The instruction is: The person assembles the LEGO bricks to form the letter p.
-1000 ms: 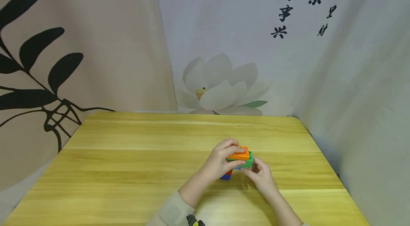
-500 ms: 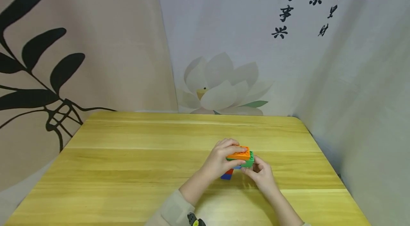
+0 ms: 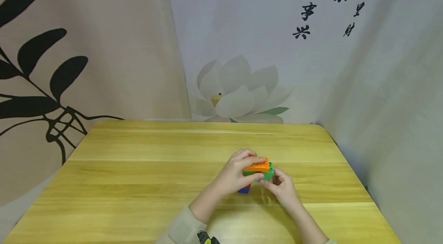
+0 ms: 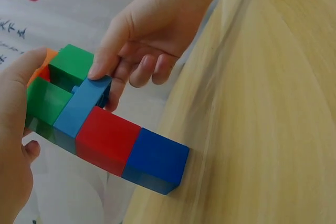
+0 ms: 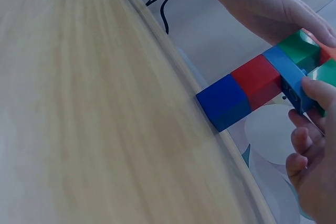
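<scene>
A tower of toy building bricks stands upright on the table between both hands. At its foot is a dark blue brick (image 4: 156,158), with a red brick (image 4: 107,140) above it. A light blue brick (image 4: 81,109) lies across the red one and juts out toward the right hand. Two green bricks, a nearer one (image 4: 46,103) and another one (image 4: 73,64) over the overhang, sit on it side by side. An orange brick (image 3: 261,166) tops them. My left hand (image 3: 233,173) grips the orange and green bricks. My right hand (image 3: 283,188) pinches the light blue brick's overhanging end.
The wooden table (image 3: 138,198) stretches out on all sides of the tower, its far edge against a printed curtain (image 3: 242,25). A light sleeve (image 3: 183,226) with a black and yellow item (image 3: 207,238) lies at the near edge.
Both hands and the tower stay almost where they were. The left thumb has shifted slightly, and less of the light blue brick shows in the head view.
</scene>
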`<state>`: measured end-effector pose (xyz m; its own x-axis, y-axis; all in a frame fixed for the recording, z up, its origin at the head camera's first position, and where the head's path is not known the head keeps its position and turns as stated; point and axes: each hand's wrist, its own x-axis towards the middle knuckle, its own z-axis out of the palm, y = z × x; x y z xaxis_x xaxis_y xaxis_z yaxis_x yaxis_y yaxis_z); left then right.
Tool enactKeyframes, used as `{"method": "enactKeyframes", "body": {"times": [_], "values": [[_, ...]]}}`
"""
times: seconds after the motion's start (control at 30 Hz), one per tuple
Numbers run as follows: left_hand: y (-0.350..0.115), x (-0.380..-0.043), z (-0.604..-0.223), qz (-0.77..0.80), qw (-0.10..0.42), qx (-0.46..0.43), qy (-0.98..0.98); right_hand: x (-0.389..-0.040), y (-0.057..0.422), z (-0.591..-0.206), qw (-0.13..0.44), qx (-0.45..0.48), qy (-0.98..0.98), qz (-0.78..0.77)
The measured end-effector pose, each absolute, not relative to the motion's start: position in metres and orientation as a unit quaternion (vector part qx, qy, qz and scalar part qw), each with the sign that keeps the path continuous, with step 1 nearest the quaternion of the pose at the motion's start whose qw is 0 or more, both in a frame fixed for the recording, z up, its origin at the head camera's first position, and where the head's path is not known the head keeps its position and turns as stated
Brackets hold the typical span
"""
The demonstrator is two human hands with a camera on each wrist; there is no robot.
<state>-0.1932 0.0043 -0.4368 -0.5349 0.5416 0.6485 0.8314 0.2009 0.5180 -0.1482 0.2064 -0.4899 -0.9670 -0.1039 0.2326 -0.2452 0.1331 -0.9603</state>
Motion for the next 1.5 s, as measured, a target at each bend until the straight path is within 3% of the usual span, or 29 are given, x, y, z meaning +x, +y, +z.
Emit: {"method": "enactKeyframes", "body": {"times": [0.27,0.73,1.07,1.5], "values": [[0.005,-0.193,-0.445,-0.519,0.115,-0.413,-0.739,-0.148,0.206,-0.49,0.058,0.134,-0.744,0.652],[0.01,-0.193,-0.447,-0.553,0.137,-0.414,-0.71,-0.146,0.207,-0.488,0.053,0.122,-0.75,0.648],[-0.001,-0.191,-0.442,-0.547,0.077,-0.385,-0.739,-0.147,0.207,-0.489,0.057,0.116,-0.761,0.636],[-0.012,-0.197,-0.436,-0.574,0.105,-0.335,-0.739,-0.147,0.204,-0.478,0.053,0.07,-0.761,0.643]]}}
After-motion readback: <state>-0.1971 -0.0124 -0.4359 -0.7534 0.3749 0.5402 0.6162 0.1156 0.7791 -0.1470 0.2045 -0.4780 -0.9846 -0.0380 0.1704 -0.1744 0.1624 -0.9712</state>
